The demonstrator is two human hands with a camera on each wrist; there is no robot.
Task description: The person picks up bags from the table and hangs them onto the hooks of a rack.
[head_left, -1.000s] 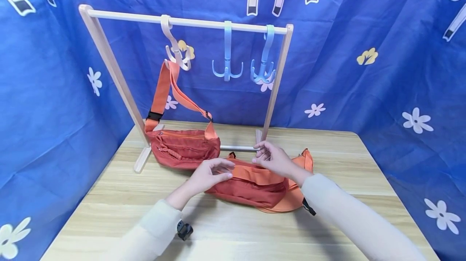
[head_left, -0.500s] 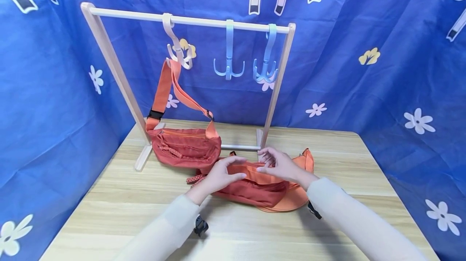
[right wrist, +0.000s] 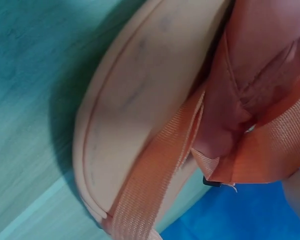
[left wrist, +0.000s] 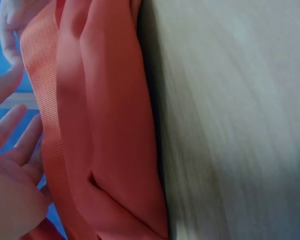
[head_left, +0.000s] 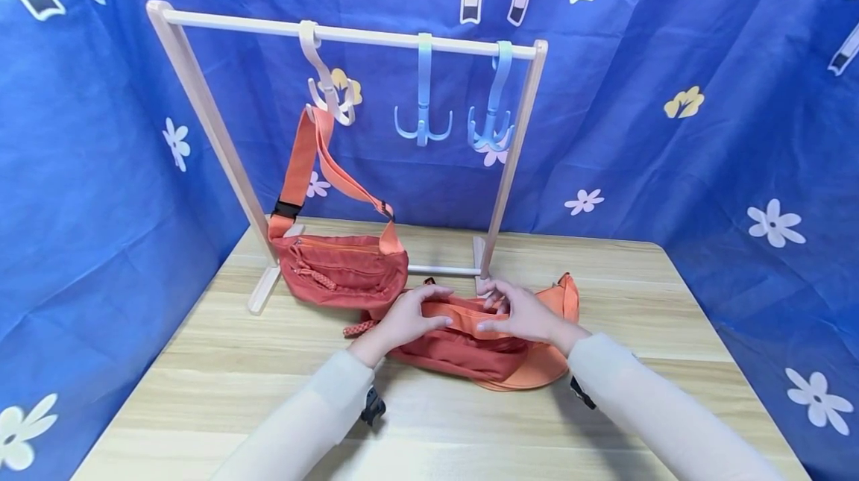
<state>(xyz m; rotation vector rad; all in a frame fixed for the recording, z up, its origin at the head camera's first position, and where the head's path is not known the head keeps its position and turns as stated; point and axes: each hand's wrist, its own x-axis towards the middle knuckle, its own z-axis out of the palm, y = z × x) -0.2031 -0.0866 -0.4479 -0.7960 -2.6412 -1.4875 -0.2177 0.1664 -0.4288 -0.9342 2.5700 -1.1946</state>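
Observation:
A dark red waist bag (head_left: 463, 350) with an orange webbing strap (head_left: 463, 315) across its top lies on the table. My left hand (head_left: 406, 321) is over its left part, thumb and fingers spread apart at the strap. My right hand (head_left: 526, 315) is over its right part, fingers loosely bent and thumb beside the strap. In the left wrist view, fingers (left wrist: 20, 135) of a hand lie next to the strap (left wrist: 47, 100), with no clear pinch. In the right wrist view, a pale orange rounded piece with a seamed edge (right wrist: 135, 95) sticks out beside the red fabric (right wrist: 260, 45).
A wooden rack (head_left: 221, 130) carries a white hook (head_left: 326, 86) and two blue hooks, one in the middle (head_left: 423, 101) and one at right (head_left: 495, 104). A second red waist bag (head_left: 335, 272) hangs by its orange strap from the white hook. Blue patterned cloth (head_left: 624, 160) surrounds the table (head_left: 658, 332).
My left hand has moved right along the bag on the table, closer to my right hand. My right hand has come slightly lower over the strap. The hanging bag stays put.

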